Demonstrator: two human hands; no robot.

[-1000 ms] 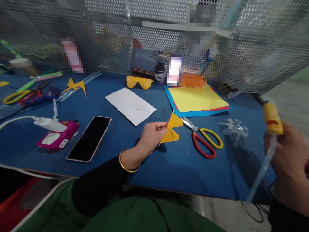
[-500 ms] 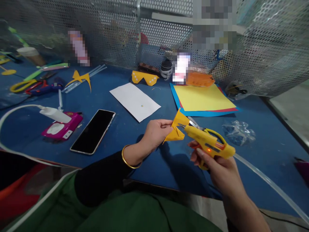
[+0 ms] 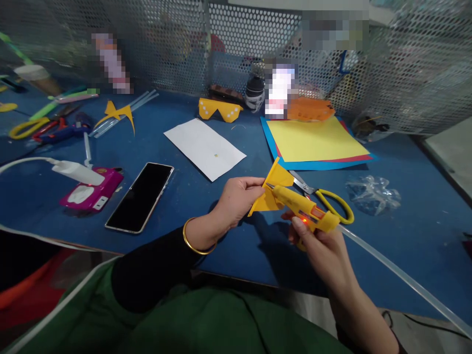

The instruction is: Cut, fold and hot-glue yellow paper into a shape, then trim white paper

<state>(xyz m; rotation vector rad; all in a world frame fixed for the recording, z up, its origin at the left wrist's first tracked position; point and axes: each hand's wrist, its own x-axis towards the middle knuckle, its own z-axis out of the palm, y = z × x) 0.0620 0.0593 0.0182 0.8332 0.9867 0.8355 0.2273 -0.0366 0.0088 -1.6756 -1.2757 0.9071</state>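
Between the thumb and fingers of my left hand (image 3: 238,199) is a folded piece of yellow paper (image 3: 282,173), held above the blue table. My right hand (image 3: 320,246) grips a yellow hot glue gun (image 3: 295,200) with its red light on. A long clear glue stick (image 3: 391,268) runs out of the gun's back end. The nozzle points left and lies over the paper close to my left fingertips; whether it touches, I cannot tell. Just beyond the gun, yellow-handled scissors (image 3: 334,205) lie on the table. The gun covers part of the folded paper.
A black-screened phone (image 3: 142,196) and a magenta power strip (image 3: 92,189) lie left. Ahead are a white sheet (image 3: 206,147), yellow cut-out glasses (image 3: 220,109) and stacked coloured paper (image 3: 317,140). A crumpled clear plastic piece (image 3: 374,194) sits right. Perforated metal mesh (image 3: 165,54) borders the back.
The glue gun has moved left and its nozzle is now over the paper near my left fingers. More of the scissors shows. The camera view has shifted slightly.
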